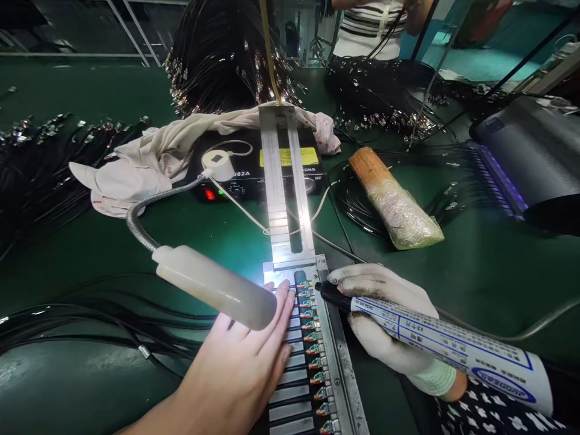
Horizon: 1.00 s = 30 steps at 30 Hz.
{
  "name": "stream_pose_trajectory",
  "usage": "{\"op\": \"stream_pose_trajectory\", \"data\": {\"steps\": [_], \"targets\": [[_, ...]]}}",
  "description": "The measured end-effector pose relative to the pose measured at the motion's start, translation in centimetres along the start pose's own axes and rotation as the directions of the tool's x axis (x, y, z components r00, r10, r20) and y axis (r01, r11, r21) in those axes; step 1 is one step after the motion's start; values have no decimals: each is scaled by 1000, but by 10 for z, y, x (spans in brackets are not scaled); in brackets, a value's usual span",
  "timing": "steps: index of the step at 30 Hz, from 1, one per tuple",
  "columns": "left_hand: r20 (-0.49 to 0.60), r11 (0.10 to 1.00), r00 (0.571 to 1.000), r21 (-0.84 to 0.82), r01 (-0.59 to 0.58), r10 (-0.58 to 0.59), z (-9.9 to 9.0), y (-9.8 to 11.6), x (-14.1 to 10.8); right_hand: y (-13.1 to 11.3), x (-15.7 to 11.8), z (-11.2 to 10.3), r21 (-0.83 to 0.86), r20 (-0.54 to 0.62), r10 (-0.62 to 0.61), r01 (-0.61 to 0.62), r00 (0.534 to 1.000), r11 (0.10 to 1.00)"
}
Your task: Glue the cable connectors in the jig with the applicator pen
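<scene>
My gloved right hand [389, 320] is wrapped round a large white syringe-like tube [417, 326] with blue print. Its black tip points left at the top of a row of small connectors [312, 344] with coloured wires. These connectors sit in a metal fixture [347, 374] running toward me. My bare left hand [247, 356] lies over the black cables in the fixture's slots, fingers extended and close together, with nothing gripped. A cylindrical lamp head [217, 287] partly hides its fingers. Bright light falls near the fixture's top end.
Behind the fixture stands a black control box [244, 184] with cloth [131, 175] draped on it. A plastic-wrapped handle [394, 199] lies right of it. Black cable bundles [217, 54] cover the back and left. A person stands beyond the bench; a dark machine [534, 157] is at right.
</scene>
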<state>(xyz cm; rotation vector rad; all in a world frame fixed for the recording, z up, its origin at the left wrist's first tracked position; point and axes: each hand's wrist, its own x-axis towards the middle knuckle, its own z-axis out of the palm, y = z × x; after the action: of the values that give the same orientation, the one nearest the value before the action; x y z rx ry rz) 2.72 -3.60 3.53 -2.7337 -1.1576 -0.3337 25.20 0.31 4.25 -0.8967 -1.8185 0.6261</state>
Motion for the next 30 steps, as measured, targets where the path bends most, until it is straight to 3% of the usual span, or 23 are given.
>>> {"op": "stream_pose_trajectory", "data": {"steps": [9, 30], "targets": [[38, 999, 999, -38, 29, -28, 4, 1, -5, -5, -16, -13, 37, -12, -61, 61, 998, 997], [73, 995, 996, -74, 61, -55, 7, 3, -7, -7, -3, -4, -12, 14, -24, 24, 1000, 1000]]}}
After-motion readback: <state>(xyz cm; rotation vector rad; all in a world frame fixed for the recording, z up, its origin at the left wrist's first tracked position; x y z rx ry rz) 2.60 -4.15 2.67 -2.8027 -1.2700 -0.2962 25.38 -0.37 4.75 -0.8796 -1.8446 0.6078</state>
